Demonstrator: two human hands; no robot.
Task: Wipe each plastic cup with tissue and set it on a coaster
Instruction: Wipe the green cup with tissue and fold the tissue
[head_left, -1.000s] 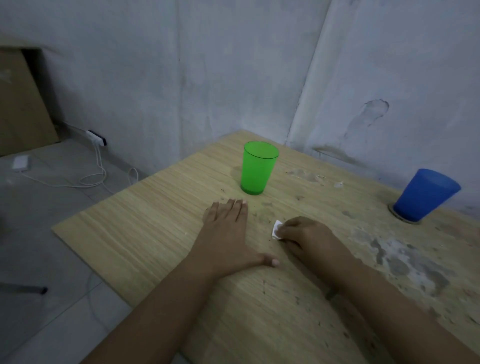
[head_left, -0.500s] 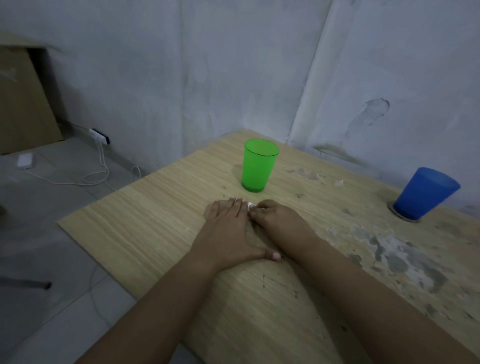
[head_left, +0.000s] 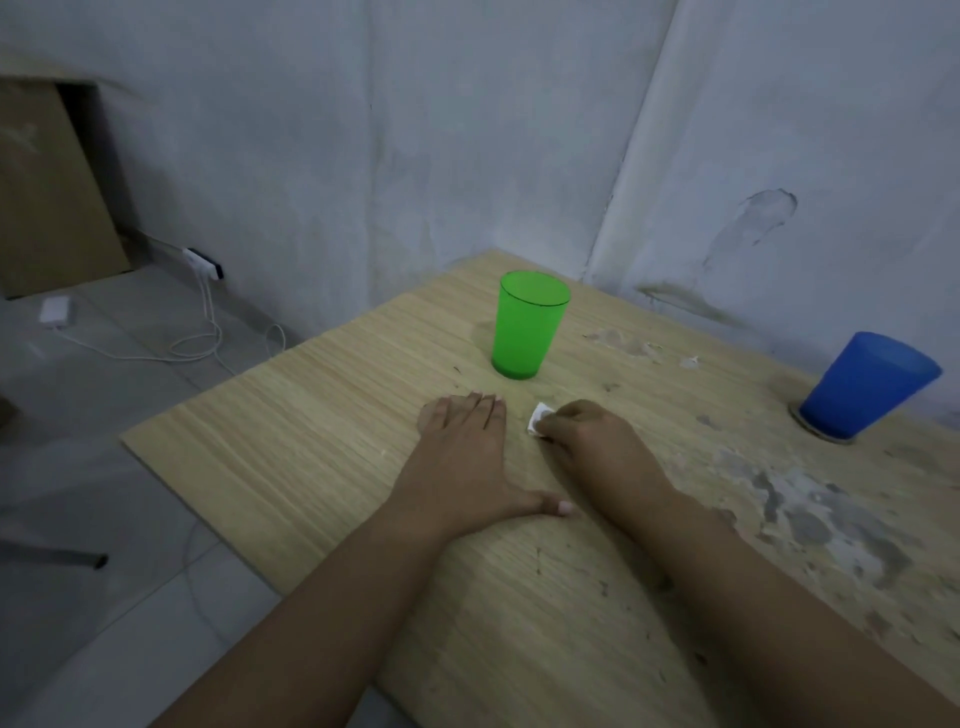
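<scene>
Head view: a wooden table (head_left: 322, 447) fills the lower and right parts of the frame, set into a corner of grey wall.

Just below the frame's centre, the left hand (head_left: 462, 457) is laid flat on the table, fingers straight and close together, thumb spread out toward the right. Nothing is held by it; it is probably placed there as a brace.

Just right of it, the right hand (head_left: 587, 441) is curled, and a small white tissue (head_left: 537, 415) is pinched at its fingertips and kept low at the table surface. Whether the tissue is pressed onto the wood cannot be told. It is folded small, likely so that it can be worked around a cup.

The green cup (head_left: 527, 325) stands upright directly on the wood, above the hands and slightly above the frame's centre, near them but apart. No coaster is seen under it, so it is judged to be the cup not yet finished.

At the right edge, the blue cup (head_left: 862, 387) stands well apart from the hands, leaning in the wide-angle picture. A round coaster (head_left: 818, 432) shows beneath its base, so that cup is judged already set down.

In the upper left, a white cable (head_left: 202, 338) lies on the floor.
</scene>
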